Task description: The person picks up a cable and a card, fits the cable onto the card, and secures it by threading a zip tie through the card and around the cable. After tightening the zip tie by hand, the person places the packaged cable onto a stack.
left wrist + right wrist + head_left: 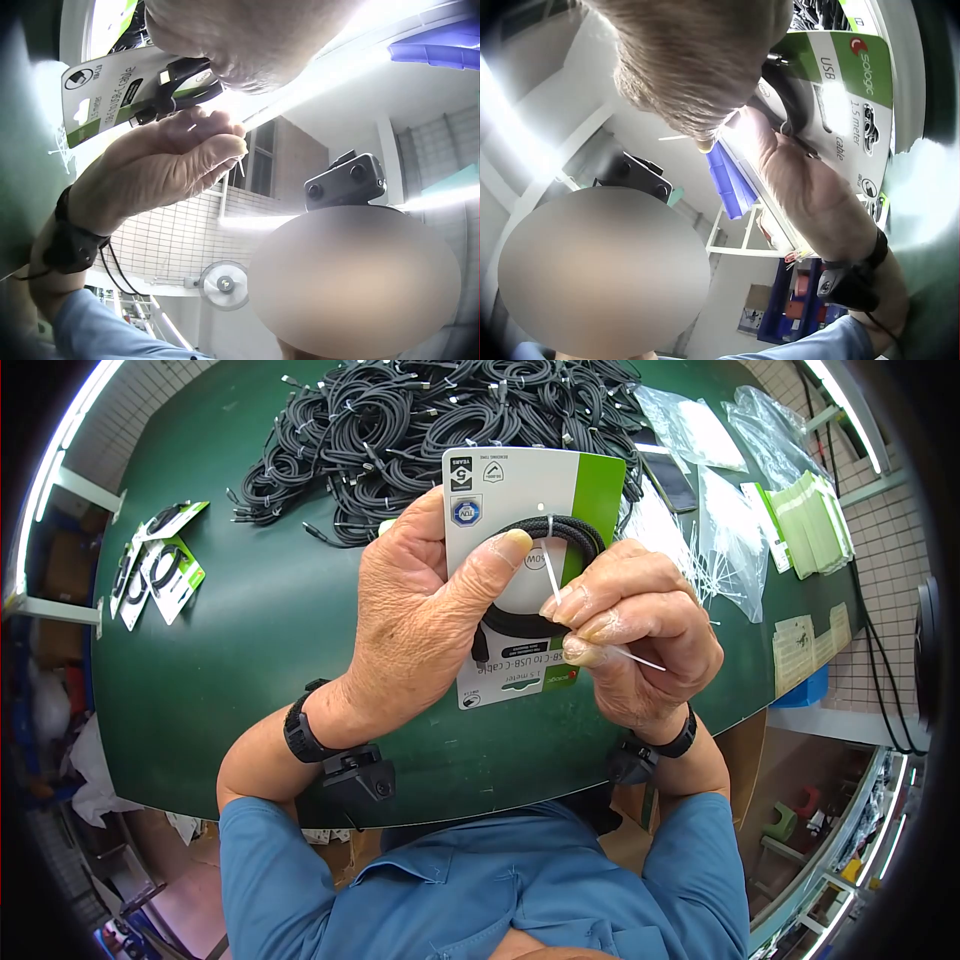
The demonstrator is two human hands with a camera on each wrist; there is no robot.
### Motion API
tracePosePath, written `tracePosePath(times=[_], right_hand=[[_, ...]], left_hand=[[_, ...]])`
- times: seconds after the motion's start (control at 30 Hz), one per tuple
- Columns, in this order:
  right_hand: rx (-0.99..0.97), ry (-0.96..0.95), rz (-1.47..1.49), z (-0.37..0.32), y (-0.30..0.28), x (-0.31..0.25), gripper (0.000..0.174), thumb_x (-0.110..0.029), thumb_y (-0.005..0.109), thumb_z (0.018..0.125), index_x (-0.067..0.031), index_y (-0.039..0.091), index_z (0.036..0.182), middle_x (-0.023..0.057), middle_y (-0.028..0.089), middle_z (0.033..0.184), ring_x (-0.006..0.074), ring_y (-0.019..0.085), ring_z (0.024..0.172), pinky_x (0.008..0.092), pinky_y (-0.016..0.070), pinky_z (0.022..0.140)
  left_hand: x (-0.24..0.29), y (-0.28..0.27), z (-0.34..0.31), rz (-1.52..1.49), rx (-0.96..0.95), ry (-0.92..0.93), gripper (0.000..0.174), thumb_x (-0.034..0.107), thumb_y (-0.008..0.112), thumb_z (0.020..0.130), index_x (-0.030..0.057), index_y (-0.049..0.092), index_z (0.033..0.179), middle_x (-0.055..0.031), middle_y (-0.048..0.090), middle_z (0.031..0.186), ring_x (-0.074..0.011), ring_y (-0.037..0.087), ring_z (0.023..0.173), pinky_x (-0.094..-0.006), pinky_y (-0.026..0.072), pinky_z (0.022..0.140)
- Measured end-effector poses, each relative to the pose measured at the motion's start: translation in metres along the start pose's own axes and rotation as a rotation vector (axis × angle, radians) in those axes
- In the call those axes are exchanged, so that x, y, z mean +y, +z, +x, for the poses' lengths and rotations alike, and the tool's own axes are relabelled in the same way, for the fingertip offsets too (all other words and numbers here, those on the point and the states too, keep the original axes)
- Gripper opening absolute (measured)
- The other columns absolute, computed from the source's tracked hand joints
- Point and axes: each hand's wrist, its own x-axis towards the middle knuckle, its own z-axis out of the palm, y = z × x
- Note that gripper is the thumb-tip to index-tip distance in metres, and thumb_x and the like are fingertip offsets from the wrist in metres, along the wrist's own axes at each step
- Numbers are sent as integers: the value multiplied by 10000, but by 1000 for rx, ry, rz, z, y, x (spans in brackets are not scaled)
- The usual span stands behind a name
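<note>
A white and green cable card (490, 673) is held up over the table by the left hand (405, 610), whose thumb presses on the coiled black cable (528, 623) at the card's front. Around the coil's top runs a white cable tie (551, 575). The right hand (650, 635) pinches that tie between thumb and fingers, its thin tail sticking out to the right. In the right wrist view the card (859, 97) shows its green end, with the left hand (802, 180) against it. The right hand (165, 161) closes near the coil in the left wrist view.
A big heap of black cables (420, 420) covers the table's far side. Several finished-looking carded cables (165, 570) lie at left. Loose white ties (712, 575), plastic bags (690, 430) and a stack of green-white cards (815, 525) lie at right on the green table (240, 610).
</note>
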Motion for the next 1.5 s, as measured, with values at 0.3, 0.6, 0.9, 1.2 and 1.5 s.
tracePosePath(times=[0.3, 0.6, 0.9, 1.2, 1.5], right_hand=[[-49, -23, -105, 1, 5, -4, 251, 27, 780, 864, -52, 595, 1013, 142, 711, 969, 223, 708, 831, 341, 548, 748], [151, -15, -121, -2, 3, 12, 258, 70, 774, 854, -14, 613, 1038, 149, 732, 944, 230, 719, 827, 333, 559, 738], [79, -33, -446, 11, -14, 10, 194, 87, 741, 880, 59, 679, 1063, 160, 732, 974, 226, 687, 807, 340, 559, 766], [-167, -177, -679, 12, -26, -1, 274, 44, 794, 835, -28, 716, 1088, 120, 706, 951, 249, 702, 828, 346, 572, 702], [-96, -186, -566, -5, -17, -3, 484, 48, 834, 672, -101, 758, 1125, 80, 684, 1091, 253, 698, 962, 326, 596, 712]], left_hand=[[-9, -1, -2, 15, -1, -53, 256, 76, 617, 1022, -21, 611, 1260, -79, 734, 1095, -107, 690, 970, -267, 572, 855], [-16, 5, -9, 99, 9, -48, 257, 86, 623, 1019, -15, 613, 1255, -78, 730, 1087, -108, 686, 972, -271, 572, 853], [-14, 8, -11, 137, -14, -21, 270, 93, 643, 1005, -34, 615, 1242, -86, 729, 1069, -114, 686, 959, -281, 576, 844], [-16, -1, -11, 181, -53, -47, 319, 103, 647, 1013, -27, 580, 1297, -94, 711, 1152, -127, 673, 1030, -299, 556, 912], [-18, -5, -11, 179, -76, -35, 335, 105, 641, 1022, -28, 568, 1321, -105, 703, 1202, -136, 664, 1085, -308, 540, 964]])
